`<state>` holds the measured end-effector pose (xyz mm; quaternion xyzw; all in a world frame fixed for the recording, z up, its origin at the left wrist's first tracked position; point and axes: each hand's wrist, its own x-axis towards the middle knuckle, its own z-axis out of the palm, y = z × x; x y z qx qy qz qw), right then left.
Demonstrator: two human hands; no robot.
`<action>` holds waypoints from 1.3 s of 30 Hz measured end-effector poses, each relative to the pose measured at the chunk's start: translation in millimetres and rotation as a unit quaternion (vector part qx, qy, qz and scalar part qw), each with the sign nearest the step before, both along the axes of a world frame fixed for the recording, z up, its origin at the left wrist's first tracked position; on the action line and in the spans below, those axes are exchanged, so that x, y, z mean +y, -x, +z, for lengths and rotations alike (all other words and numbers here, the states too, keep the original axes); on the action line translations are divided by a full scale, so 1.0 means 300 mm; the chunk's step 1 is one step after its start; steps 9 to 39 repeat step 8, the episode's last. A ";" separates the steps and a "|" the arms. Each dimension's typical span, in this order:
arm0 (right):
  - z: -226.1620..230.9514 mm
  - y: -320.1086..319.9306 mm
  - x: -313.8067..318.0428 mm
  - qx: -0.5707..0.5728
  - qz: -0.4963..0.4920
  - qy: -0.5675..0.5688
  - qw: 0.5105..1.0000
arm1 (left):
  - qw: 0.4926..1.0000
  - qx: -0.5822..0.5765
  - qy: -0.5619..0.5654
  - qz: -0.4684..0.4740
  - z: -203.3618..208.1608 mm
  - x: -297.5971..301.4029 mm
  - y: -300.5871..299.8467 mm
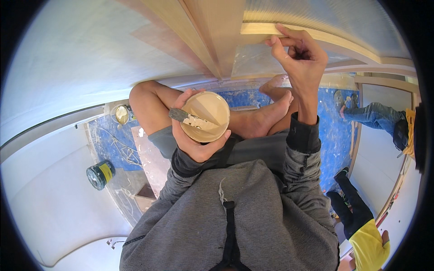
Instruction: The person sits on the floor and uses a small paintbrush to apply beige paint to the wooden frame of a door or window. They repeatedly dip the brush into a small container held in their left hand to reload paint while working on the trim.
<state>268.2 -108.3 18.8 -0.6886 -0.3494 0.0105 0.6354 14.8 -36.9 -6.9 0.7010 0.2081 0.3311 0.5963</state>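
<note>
My left hand (199,151) is wrapped around a round tub (220,104) of beige, putty-like paste, held over my lap. Resting in the tub is a putty knife (180,114), its dark, crusted handle over the rim and its blade smeared with paste. My right hand (302,52) is raised to a pale wooden trim strip (334,39) on the panelled surface in front of me. Its fingers are curled, with the thumb close to a fingertip and the index finger at the strip. Whether something small is pinched there does not show.
I sit cross-legged beside a pale wall (81,58) on a paint-spattered blue floor covering (332,113). To the left stand an open can (122,114), a dark bucket (100,175) and a loose cord (120,147). Two people (377,118) are at the right, one in yellow (368,241).
</note>
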 end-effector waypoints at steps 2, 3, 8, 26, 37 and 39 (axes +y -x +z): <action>0.001 0.001 -0.002 -0.001 -0.002 0.001 1.000 | 1.000 0.001 -0.010 -0.004 0.001 0.001 -0.002; -0.008 -0.004 0.002 0.006 0.000 -0.009 1.000 | 1.000 0.002 -0.015 -0.006 0.001 0.002 -0.004; -0.022 -0.016 0.003 0.010 0.011 -0.027 1.000 | 1.000 -0.001 -0.011 -0.005 0.003 0.002 -0.004; -0.022 -0.016 0.003 0.010 0.011 -0.027 1.000 | 1.000 -0.001 -0.011 -0.005 0.003 0.002 -0.004; -0.022 -0.016 0.003 0.010 0.011 -0.027 1.000 | 1.000 -0.001 -0.011 -0.005 0.003 0.002 -0.004; -0.022 -0.016 0.003 0.010 0.011 -0.027 1.000 | 1.000 -0.001 -0.011 -0.005 0.003 0.002 -0.004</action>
